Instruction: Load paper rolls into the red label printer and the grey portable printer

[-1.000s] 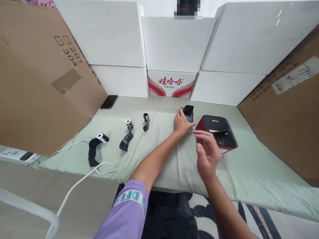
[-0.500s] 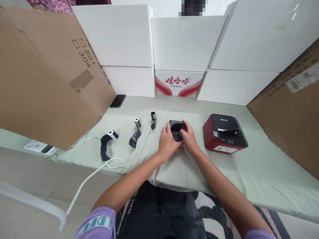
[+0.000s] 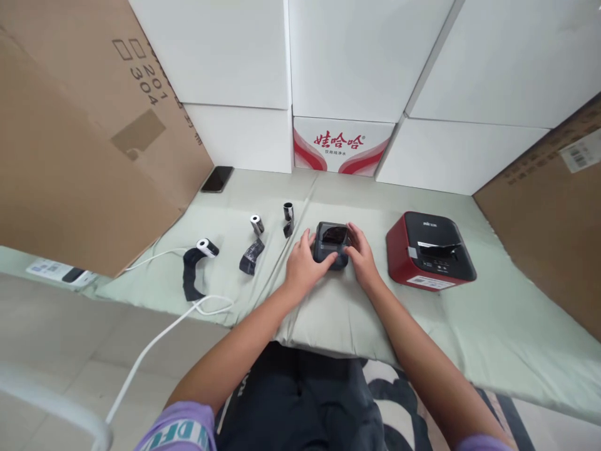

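A small black portable printer [image 3: 330, 247] with a strip of dark film at its top lies on the green cloth in front of me. My left hand [image 3: 303, 266] is loosely curved at its left side, the thumb against its lower front and the fingers spread. On the opposite side, my right hand [image 3: 364, 257] has its thumb and fingertips at the right edge. Right of my hands stands a red and black label printer [image 3: 429, 250], with dark film sticking out of its slot. Three paper rolls with black tails lie to the left: one roll [image 3: 206, 247], another [image 3: 256, 224] and a third [image 3: 288, 212].
A phone [image 3: 217, 179] lies at the back left. White boxes [image 3: 342, 59] form a wall behind, above a red and white carton [image 3: 342, 145]. Cardboard boxes flank the cloth left [image 3: 89, 138] and right [image 3: 558, 207]. A white cable [image 3: 154, 341] crosses the front edge.
My right hand has moved left from beside the red printer to the small black printer, which has come nearer me. Over the last half second, my fingers have loosened around it and the view has tilted down.
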`<move>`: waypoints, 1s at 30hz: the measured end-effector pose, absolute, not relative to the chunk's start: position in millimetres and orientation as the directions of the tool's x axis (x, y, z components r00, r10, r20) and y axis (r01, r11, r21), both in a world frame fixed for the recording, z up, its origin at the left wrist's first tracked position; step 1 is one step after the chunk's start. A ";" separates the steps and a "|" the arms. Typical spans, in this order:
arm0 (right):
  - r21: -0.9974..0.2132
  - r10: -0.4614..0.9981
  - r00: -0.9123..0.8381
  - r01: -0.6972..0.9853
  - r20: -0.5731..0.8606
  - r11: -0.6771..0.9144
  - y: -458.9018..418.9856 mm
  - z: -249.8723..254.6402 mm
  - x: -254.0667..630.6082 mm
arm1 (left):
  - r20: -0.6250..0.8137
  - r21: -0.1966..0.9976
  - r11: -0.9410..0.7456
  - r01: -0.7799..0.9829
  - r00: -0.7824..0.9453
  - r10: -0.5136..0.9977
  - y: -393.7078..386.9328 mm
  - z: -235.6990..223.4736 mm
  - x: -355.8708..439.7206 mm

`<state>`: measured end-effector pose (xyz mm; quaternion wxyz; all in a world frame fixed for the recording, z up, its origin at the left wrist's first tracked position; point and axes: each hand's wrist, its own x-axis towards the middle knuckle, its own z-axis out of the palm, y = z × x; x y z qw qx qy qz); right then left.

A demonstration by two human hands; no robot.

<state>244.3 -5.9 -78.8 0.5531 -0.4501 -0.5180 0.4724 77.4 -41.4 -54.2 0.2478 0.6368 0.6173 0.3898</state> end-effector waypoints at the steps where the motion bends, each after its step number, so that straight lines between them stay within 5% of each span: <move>1: -0.987 0.989 0.009 -0.050 0.150 0.151 -6.4 -79.2 244.8 | 0.192 0.787 -0.115 0.606 -0.062 0.980 -41.4 -52.3 75.9; 13: -0.981 0.982 -0.011 -0.037 0.190 0.189 -5.8 -81.6 244.2 | 0.291 0.474 -0.256 0.843 0.125 0.949 -31.0 -54.1 70.1; 20: -0.981 0.980 0.065 -0.039 0.187 0.190 -10.1 -79.3 243.0 | 0.295 0.504 -0.229 0.833 0.084 0.952 -32.6 -53.7 72.4; 25: -0.940 0.907 0.255 0.145 0.336 0.308 -22.5 -81.3 236.9 | 0.268 0.563 -0.157 0.811 0.000 0.964 -31.2 -57.2 74.5; 30: -0.913 0.892 0.213 0.190 0.399 0.362 -18.0 -78.2 242.1 | 0.235 0.588 -0.158 0.793 0.019 0.972 -29.6 -60.8 74.9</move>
